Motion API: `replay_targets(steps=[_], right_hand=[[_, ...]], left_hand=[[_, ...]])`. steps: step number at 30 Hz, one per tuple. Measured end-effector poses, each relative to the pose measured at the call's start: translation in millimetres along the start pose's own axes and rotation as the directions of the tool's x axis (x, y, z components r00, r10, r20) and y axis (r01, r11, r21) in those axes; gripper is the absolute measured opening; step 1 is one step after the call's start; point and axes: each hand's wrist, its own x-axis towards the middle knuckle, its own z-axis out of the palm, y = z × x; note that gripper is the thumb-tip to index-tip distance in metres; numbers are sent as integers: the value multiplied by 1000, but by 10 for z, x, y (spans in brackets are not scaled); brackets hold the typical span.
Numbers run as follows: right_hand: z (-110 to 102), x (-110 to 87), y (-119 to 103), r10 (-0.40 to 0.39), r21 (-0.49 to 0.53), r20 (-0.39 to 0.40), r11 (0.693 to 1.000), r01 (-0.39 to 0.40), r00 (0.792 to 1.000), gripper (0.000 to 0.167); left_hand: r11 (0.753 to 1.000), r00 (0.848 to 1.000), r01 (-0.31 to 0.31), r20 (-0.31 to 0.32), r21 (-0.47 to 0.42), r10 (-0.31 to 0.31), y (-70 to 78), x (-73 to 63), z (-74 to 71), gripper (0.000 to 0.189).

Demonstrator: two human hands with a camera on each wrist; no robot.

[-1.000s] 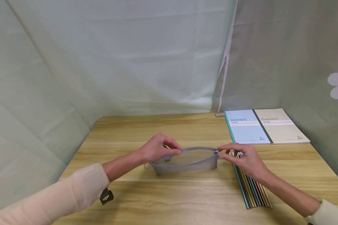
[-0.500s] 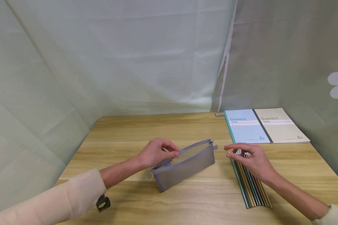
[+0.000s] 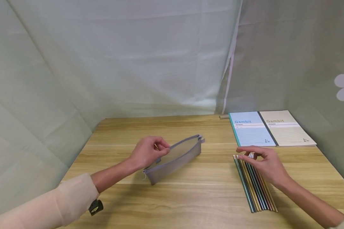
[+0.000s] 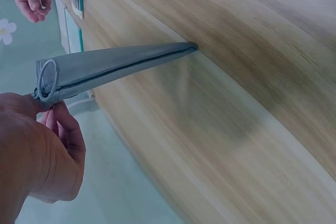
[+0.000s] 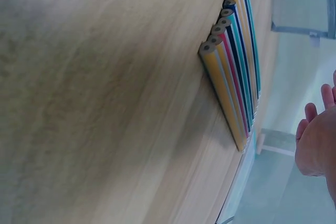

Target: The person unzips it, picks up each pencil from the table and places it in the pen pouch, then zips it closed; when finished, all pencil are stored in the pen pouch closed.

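Note:
My left hand (image 3: 149, 151) pinches the rim of a grey mesh pencil pouch (image 3: 173, 167), whose zip stands open. The pouch is held tilted, its right end farther back and higher in the head view. At its near end a ring (image 4: 49, 80) shows in the left wrist view. My right hand (image 3: 270, 165) is over the eraser ends of a row of pencils (image 3: 250, 187), its thumb and forefinger apart and nothing between them. In the right wrist view the pencils (image 5: 236, 72) lie side by side on the table, their unsharpened ends facing the camera.
Two notebooks, one blue (image 3: 249, 130) and one cream (image 3: 285, 128), lie at the table's back right. A grey rod-like end (image 3: 224, 117) sticks out beside them. Pale cloth (image 3: 160, 63) hangs behind the wooden table (image 3: 189, 203).
My right hand has let go of the pouch's right end and moved right, over the pencils. My left hand has drawn the pouch leftward, and its right end has swung back.

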Motion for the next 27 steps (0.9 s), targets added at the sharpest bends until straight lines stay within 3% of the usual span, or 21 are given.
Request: replay_targets(steps=[12, 27], right_hand=[[-106, -99, 106, 20, -22, -22, 1000, -20, 1000, 24], [-102, -208, 187, 50, 9, -19, 999, -50, 999, 22]], left_hand=[[978, 990, -111, -65, 177, 124, -23, -124, -67, 6], [1000, 1000, -7, -8, -9, 7, -152, -181, 151, 5]])
